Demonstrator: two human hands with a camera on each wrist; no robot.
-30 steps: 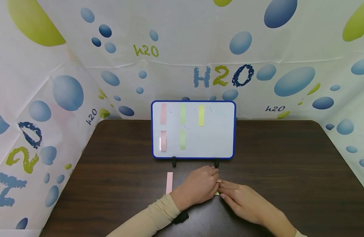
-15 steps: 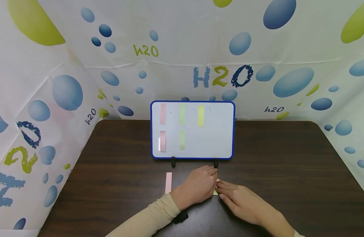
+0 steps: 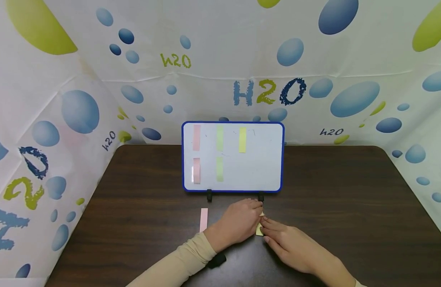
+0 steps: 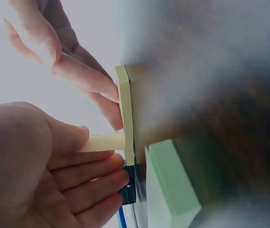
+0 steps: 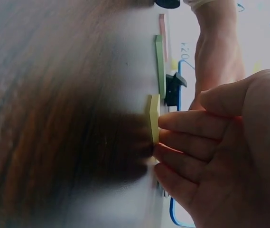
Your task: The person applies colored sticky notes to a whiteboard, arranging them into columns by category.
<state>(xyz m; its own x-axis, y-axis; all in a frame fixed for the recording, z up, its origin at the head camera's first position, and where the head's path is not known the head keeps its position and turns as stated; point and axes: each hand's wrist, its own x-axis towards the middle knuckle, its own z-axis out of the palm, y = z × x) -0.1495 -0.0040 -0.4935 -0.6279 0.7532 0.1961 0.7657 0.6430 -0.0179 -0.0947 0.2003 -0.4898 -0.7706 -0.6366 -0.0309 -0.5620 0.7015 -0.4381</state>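
Note:
On the dark table in front of the whiteboard lies a narrow yellow sticky note pad (image 3: pixel 259 230). My left hand (image 3: pixel 238 221) pinches the end of a yellow strip (image 4: pixel 101 143) between thumb and fingers; the strip bends up from the pad's face in the left wrist view. Fairly straight fingers of my right hand (image 3: pixel 296 247) press on the same pad, as the right wrist view also shows. A green sticky note pad (image 4: pixel 172 185) lies beside the yellow one, hidden by my left hand in the head view. Further left is a pink pad (image 3: pixel 204 220), partly covered by my left forearm.
The blue-framed whiteboard (image 3: pixel 256 171) stands on black feet (image 3: pixel 209 195) behind my hands. It bears two pink strips (image 3: pixel 196 137), two green strips (image 3: pixel 219 169) and one yellow strip (image 3: pixel 243 140). A black object (image 3: pixel 217 261) lies partly under my left sleeve. A printed curtain surrounds the table.
My left hand has shifted very slightly up and left, so a little more of the yellow pad shows between the hands. My right hand stays nearly still on the pad.

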